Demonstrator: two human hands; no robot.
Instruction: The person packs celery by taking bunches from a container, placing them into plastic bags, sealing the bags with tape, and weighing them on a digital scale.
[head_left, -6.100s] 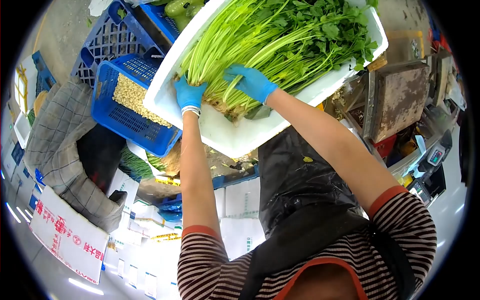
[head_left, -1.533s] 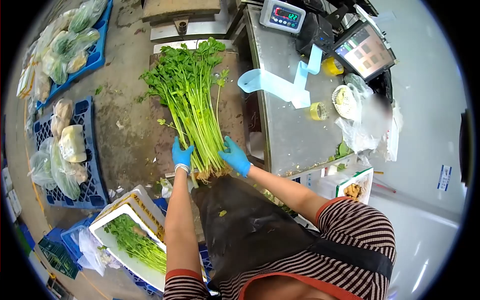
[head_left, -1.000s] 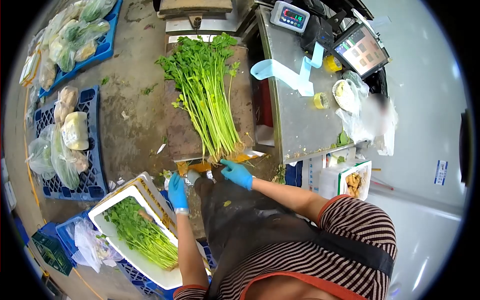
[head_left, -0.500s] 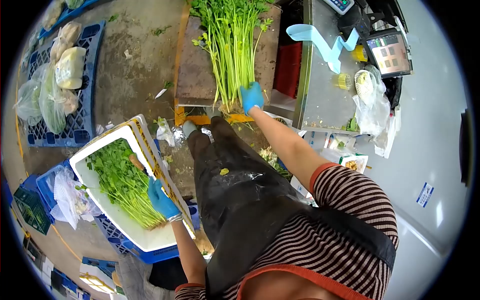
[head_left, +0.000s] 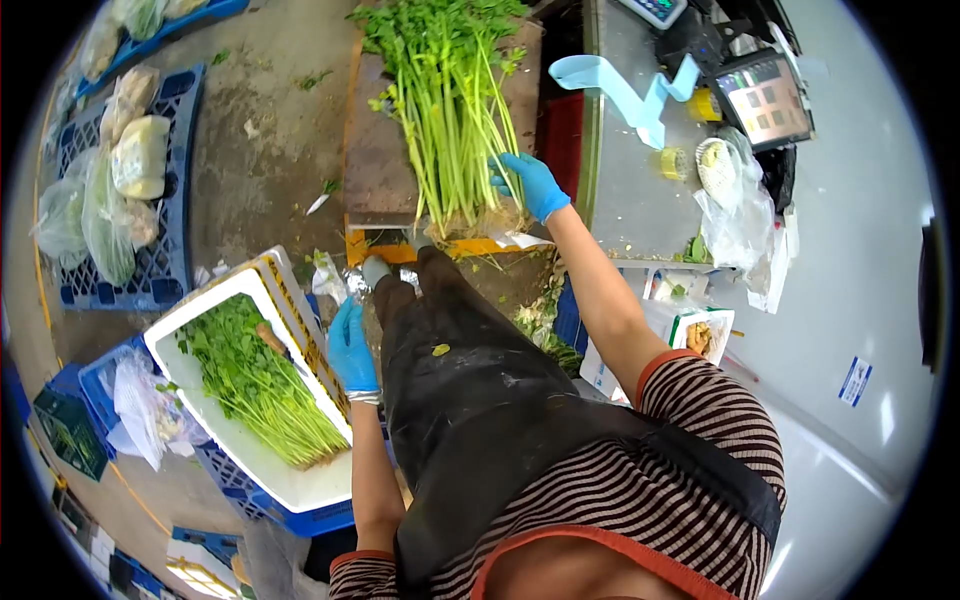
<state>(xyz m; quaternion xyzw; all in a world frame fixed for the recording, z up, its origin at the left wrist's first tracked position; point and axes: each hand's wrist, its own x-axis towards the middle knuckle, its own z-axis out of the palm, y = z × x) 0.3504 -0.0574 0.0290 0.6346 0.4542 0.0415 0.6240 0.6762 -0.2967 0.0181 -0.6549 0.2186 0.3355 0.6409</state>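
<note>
A large bunch of leafy green stalks (head_left: pixel 445 120) lies on the brown scale platform (head_left: pixel 372 165), roots toward me. My right hand (head_left: pixel 530 185), in a blue glove, is at the right side of the bunch near the roots, its fingers around a few outer stalks. My left hand (head_left: pixel 350 352), gloved in blue, is beside the right edge of the white foam box (head_left: pixel 185 375), with its fingers pointing up; whether it holds anything is not visible. More green stalks (head_left: pixel 255 385) lie inside that box.
To the right stands a metal table (head_left: pixel 640 200) with a blue strip (head_left: pixel 630 95), tape rolls and a screen (head_left: pixel 765 98). Bagged vegetables (head_left: pixel 108 220) rest on a blue pallet (head_left: pixel 175 180) at left. A box of ginger-like pieces (head_left: pixel 703 335) is below the table.
My left hand has left the stalks in the foam box and moved up and right to beside it. My right hand has shifted right, drawing some outer stalks slightly away from the bunch.
</note>
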